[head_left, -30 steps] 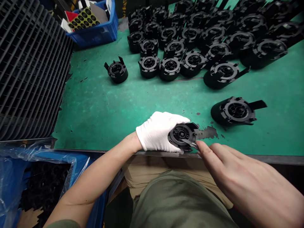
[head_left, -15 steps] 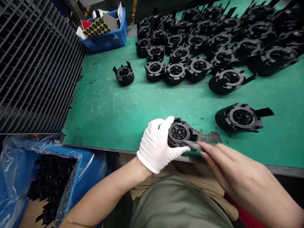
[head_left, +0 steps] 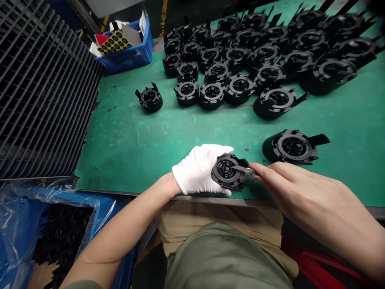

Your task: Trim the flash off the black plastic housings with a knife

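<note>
A round black plastic housing with ribs and holes on its face is held near the table's front edge. My left hand, in a white glove, grips it from the left, thumb and fingers around its rim. Bare, my right hand pinches a utility knife from the right. The knife's pointed blade lies across the housing's face near its middle; whether it touches cannot be made out. Most of the knife's handle is hidden by my fingers.
Several similar black housings stand in rows at the back; single ones sit at the left and right. A blue bin holds sticker sheets. Dark racks border the left; a plastic-lined blue crate of black parts stands below.
The housing has turned in my gloved left hand, which has shifted its grip. The knife blade has moved from the housing's near edge to over its face. The view has shifted slightly.
</note>
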{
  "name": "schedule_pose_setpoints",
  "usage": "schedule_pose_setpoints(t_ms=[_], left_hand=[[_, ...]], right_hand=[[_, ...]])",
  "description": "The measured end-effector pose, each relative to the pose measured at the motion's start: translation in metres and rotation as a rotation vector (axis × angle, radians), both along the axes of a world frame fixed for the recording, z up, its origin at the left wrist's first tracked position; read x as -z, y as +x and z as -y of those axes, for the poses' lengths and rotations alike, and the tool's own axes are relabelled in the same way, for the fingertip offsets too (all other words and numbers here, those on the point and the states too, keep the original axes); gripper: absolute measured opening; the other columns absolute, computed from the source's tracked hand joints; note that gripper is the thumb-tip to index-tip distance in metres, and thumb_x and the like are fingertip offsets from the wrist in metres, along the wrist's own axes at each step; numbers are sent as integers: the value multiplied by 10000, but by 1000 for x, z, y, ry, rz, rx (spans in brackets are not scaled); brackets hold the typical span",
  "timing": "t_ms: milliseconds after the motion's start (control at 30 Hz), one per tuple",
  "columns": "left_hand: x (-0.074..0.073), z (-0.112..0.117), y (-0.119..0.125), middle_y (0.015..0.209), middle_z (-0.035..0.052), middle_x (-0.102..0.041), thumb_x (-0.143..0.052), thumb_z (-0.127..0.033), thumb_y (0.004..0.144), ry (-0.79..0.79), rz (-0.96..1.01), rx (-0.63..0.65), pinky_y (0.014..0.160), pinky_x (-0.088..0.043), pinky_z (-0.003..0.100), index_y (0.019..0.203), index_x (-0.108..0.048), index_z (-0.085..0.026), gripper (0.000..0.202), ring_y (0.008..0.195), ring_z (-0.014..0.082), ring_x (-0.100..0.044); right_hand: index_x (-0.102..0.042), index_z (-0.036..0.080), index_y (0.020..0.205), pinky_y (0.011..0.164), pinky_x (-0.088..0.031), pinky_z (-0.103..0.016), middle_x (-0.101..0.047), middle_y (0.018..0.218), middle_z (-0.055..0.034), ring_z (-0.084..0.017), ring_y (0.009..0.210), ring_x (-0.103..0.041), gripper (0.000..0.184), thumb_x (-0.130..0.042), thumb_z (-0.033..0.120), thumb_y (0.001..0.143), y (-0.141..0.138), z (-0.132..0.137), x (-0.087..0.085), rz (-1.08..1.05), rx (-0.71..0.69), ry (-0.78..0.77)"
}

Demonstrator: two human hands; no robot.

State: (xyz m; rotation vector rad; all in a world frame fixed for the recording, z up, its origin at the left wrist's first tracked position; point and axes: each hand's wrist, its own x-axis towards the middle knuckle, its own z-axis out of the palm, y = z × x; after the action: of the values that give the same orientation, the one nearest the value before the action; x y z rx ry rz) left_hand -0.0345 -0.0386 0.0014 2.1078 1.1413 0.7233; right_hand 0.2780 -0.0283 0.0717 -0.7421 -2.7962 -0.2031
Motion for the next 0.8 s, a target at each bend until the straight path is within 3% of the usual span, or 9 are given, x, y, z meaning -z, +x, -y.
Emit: schedule_pose_setpoints(t_ms=[267, 467, 667, 800], left_hand=[[-12, 4, 3, 1515, 208, -820, -1085, -743, 763, -35, -30, -19, 1261, -665, 588, 1577, -677, -212, 1055, 1435, 440, -807], [-22, 0, 6, 1288, 133, -878, -997, -653, 896, -62, -19, 9, 1089, -706, 498, 1335, -758, -243, 647, 1241, 380, -864], [-27, -1, 8, 1228, 125, -868, -968, -691, 911, -77, -37, -4, 1047, -696, 488, 1246, -764, -254, 588, 1168, 369, -858], [-27, -1, 8, 1235, 123, -863, -968, -695, 908, -99, -49, 4, 1071, -697, 501, 1222, -773, -270, 563, 1177, 372, -852]], right_hand=[[-646, 92, 1531, 558, -489, -320, -734, 1005, -48, -179, 713, -709, 465, -414, 34, 1132, 1, 6, 4, 91, 29, -6], [-666, 112, 1512, 567, -512, -338, -729, 982, -46, -193, 714, -710, 385, -467, 169, 1187, 1, 5, 10, 4, 35, -72], [-642, 90, 1495, 543, -477, -314, -643, 926, -13, -168, 675, -652, 507, -395, -14, 1064, -5, 2, 0, 82, 13, 0], [-655, 64, 1444, 539, -477, -311, -602, 889, -4, -169, 662, -644, 469, -406, -17, 1056, -7, -2, -7, 73, -35, 16]])
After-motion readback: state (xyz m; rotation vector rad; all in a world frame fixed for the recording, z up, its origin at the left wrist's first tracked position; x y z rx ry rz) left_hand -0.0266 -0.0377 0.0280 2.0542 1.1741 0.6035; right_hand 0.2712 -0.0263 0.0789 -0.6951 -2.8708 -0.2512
